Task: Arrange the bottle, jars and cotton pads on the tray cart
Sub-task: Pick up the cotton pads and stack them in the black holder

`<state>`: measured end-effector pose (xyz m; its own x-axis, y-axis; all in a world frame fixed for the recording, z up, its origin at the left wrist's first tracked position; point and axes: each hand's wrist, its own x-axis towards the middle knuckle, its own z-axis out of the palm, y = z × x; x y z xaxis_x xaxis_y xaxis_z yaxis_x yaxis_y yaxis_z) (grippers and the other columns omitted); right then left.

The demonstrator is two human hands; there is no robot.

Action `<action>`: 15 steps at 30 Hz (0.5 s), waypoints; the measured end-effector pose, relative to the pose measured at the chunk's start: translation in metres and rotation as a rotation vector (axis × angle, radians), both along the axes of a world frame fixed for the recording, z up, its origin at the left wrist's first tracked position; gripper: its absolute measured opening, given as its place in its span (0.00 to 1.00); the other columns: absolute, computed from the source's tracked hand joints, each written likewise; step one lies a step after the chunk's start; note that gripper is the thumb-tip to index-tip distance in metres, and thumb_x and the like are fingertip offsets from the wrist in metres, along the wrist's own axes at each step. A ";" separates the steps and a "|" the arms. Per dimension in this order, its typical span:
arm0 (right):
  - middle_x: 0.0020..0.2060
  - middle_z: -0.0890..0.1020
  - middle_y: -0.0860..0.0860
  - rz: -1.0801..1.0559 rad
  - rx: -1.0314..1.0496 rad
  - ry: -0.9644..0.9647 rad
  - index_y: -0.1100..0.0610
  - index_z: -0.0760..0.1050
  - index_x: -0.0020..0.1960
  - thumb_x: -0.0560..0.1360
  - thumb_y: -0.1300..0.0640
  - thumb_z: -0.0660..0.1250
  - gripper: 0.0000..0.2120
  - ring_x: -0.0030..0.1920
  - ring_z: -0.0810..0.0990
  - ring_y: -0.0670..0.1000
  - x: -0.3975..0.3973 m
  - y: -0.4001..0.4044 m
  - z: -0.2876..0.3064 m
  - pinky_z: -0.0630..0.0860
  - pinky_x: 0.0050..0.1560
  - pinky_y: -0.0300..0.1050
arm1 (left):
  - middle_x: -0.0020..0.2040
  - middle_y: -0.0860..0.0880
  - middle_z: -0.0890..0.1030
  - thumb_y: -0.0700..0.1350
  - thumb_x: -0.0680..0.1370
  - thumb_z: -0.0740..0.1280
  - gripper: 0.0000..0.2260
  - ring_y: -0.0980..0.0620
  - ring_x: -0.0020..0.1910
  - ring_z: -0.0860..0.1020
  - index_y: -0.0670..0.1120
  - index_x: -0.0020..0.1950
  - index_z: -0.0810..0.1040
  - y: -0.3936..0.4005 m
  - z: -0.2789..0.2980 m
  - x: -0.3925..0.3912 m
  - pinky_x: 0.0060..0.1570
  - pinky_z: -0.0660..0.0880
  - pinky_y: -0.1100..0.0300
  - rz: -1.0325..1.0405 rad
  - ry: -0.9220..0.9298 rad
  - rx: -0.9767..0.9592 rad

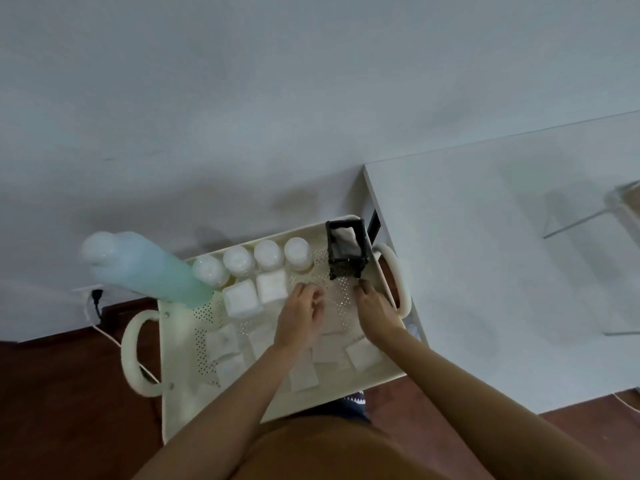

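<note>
the cream perforated tray cart carries a tall pale-green bottle at its far left corner. four white-lidded jars stand in a row along the far edge, with two white cube containers just near of them. a black mesh holder stands at the far right. loose cotton pads lie scattered across the near half. the left hand hovers mid-tray, fingers loosely curled; the right hand reaches just below the holder. whether either pinches a pad cannot be told
</note>
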<state>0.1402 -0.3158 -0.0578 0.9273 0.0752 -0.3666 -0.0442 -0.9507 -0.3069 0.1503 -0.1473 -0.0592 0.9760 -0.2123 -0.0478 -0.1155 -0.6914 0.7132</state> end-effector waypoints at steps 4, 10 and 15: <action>0.65 0.68 0.60 0.040 -0.086 0.024 0.62 0.64 0.69 0.74 0.72 0.60 0.24 0.55 0.79 0.59 0.005 0.002 -0.001 0.81 0.51 0.54 | 0.59 0.45 0.73 0.42 0.76 0.67 0.14 0.46 0.58 0.74 0.44 0.61 0.74 0.001 -0.021 -0.003 0.57 0.75 0.51 -0.079 0.242 0.186; 0.60 0.73 0.60 0.032 -0.153 0.064 0.64 0.63 0.69 0.75 0.72 0.60 0.23 0.56 0.80 0.60 0.002 0.005 0.003 0.81 0.49 0.54 | 0.56 0.43 0.74 0.46 0.75 0.68 0.13 0.44 0.57 0.73 0.43 0.57 0.78 -0.001 -0.030 0.001 0.55 0.73 0.53 -0.119 0.306 0.307; 0.56 0.76 0.58 -0.001 -0.085 0.023 0.61 0.73 0.59 0.75 0.69 0.61 0.14 0.57 0.77 0.59 -0.008 0.005 0.010 0.78 0.49 0.53 | 0.44 0.46 0.80 0.44 0.75 0.68 0.04 0.46 0.45 0.78 0.46 0.48 0.76 -0.001 -0.016 -0.003 0.42 0.73 0.56 -0.026 0.251 0.164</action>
